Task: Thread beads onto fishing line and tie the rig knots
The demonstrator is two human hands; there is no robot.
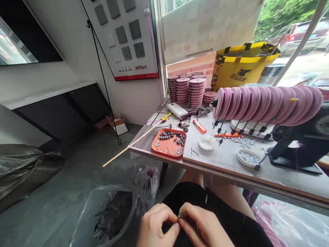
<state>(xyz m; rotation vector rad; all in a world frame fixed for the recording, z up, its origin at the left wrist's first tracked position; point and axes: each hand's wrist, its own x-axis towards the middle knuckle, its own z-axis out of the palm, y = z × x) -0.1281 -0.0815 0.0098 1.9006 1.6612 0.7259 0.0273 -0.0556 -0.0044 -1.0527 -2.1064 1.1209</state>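
Observation:
Both hands meet low in the view, above the black cloth over the lap. My left hand (158, 224) is closed, thumb and forefinger pinched together. Against its fingertips, my right hand (202, 224) is pinched too. Whatever lies between the fingertips is too small to make out. Beyond the hands, on the table, sits an orange tray (168, 151) of small black and silver parts. To its right are a small white dish (206, 142) and a round dish of grey-white beads (248, 158).
A row of pink spools (267, 104) on a black stand occupies the table's right. Stacked pink spools (197, 92) and a yellow bag (236, 70) stand behind. A wooden stick (128, 147) overhangs the left edge. Plastic bags (108, 212) lie below.

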